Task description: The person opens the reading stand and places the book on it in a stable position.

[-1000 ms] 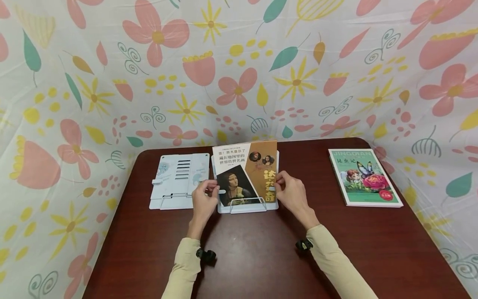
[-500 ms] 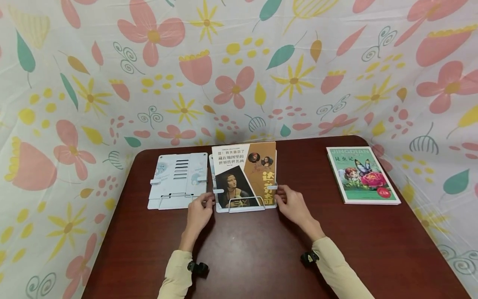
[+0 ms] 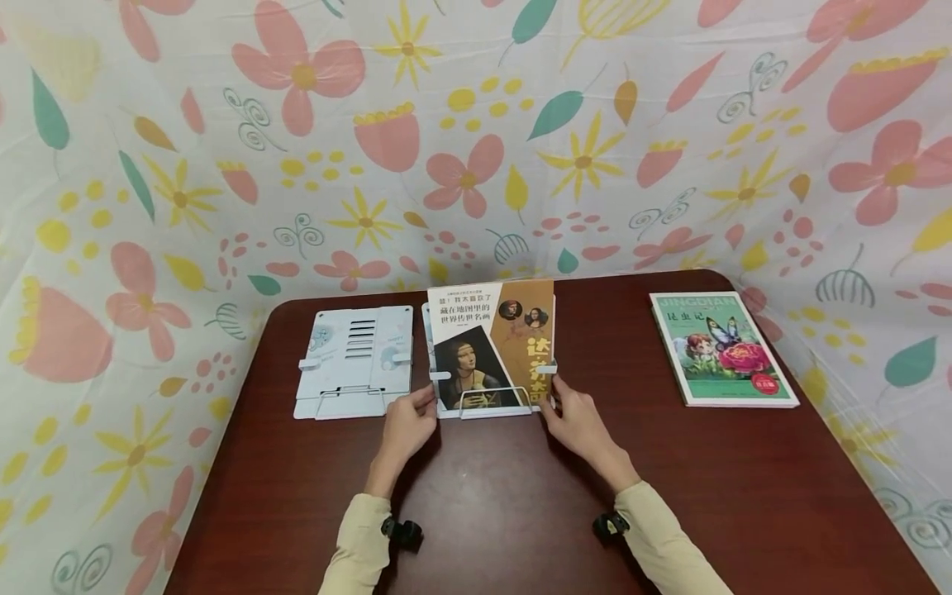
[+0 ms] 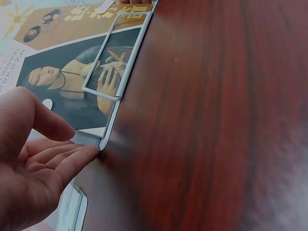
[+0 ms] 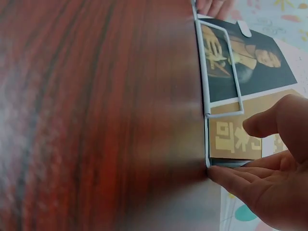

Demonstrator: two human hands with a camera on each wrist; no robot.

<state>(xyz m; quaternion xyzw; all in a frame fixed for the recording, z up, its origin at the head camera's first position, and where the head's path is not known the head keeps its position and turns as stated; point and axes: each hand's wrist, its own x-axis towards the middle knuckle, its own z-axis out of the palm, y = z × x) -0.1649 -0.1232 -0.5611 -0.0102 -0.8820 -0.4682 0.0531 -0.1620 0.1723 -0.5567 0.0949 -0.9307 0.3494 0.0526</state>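
Observation:
A brown and white book [image 3: 476, 318] with a portrait on its cover leans on a white book stand [image 3: 487, 413] at the table's middle. The stand's wire rest [image 3: 494, 390] crosses the book's lower front, and small white clips [image 3: 440, 375] lie over both sides. My left hand [image 3: 407, 426] holds the stand's lower left corner, fingertips at its edge and thumb in front in the left wrist view. At the lower right corner, my right hand [image 5: 274, 187] does likewise, its thumb over the cover. The stand's back is hidden.
A second white book stand [image 3: 353, 364] with slots and a wire rest lies just left of the first. A green-covered book [image 3: 725, 351] lies on the right of the dark red-brown table [image 3: 476, 512]. Behind it hangs a flower-patterned cloth [image 3: 476, 99].
Both hands have moved off the clips down to the stand's lower corners. Since half a second ago, the stand with its book has shifted slightly right.

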